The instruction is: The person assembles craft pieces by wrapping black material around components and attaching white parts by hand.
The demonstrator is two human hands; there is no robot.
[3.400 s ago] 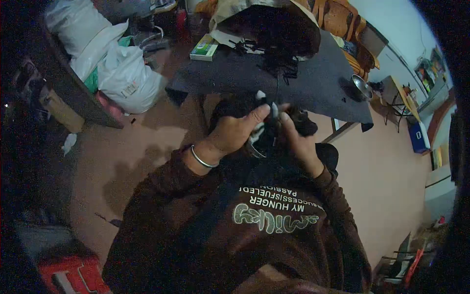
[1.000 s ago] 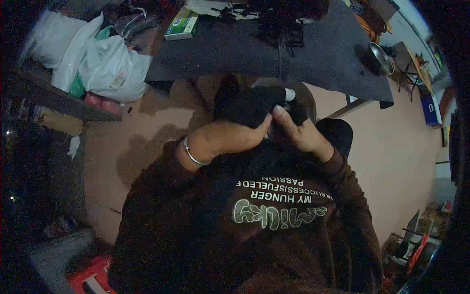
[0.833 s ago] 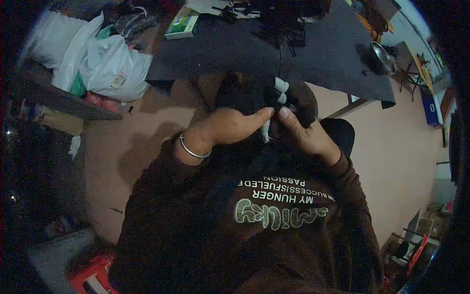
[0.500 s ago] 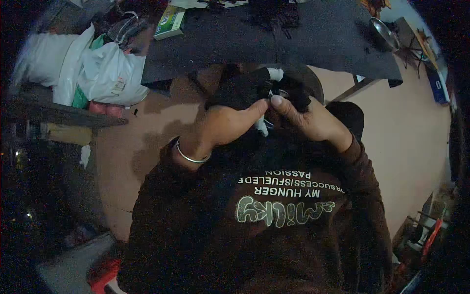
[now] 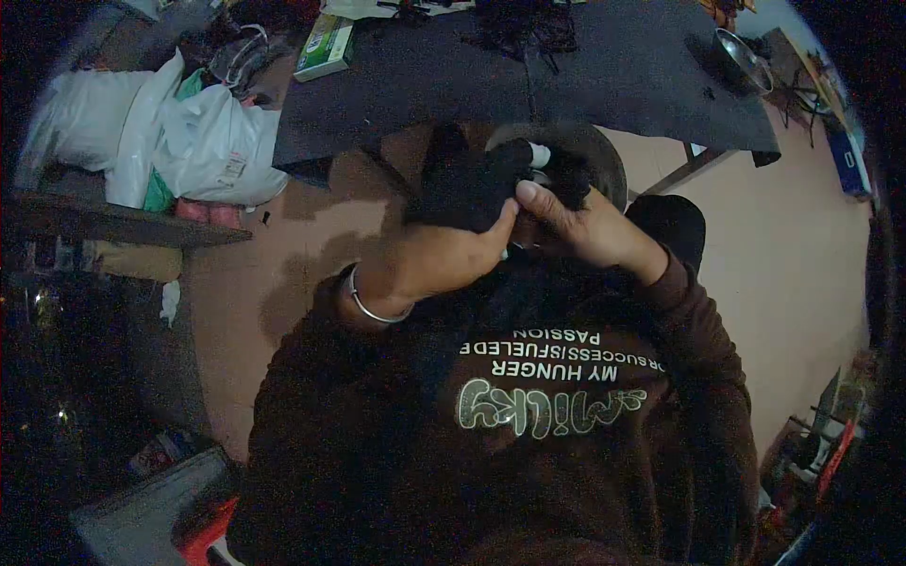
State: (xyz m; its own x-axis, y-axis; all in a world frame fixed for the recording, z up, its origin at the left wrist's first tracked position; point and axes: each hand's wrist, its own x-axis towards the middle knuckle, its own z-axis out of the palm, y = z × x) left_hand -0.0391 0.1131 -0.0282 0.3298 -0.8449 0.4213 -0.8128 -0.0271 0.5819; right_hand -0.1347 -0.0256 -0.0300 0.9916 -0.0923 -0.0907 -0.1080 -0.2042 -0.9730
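Note:
Just beyond my chest, my left hand (image 5: 453, 253) and my right hand (image 5: 602, 229) meet with both thumbs close together. Between them is a dark, soft-looking bundle (image 5: 472, 189); its exact nature is hard to make out. A small white piece (image 5: 539, 155) shows above my right thumb, at the bundle's top. My left hand, with a silver bangle at the wrist, is closed on the bundle's near side. My right hand is closed on its right part. Most fingers of both hands are hidden behind the dark material.
A dark cloth-covered table (image 5: 425, 90) stands ahead, bearing a green and white box (image 5: 326, 47), tangled black strips (image 5: 528, 33) and a metal bowl (image 5: 743, 60). White plastic bags (image 5: 219, 146) lie at the left. A blue box (image 5: 847, 162) is at far right.
The view has shifted, so the table sits higher in it. The white piece below my thumbs is now mostly hidden, and the dark bundle has turned between my hands.

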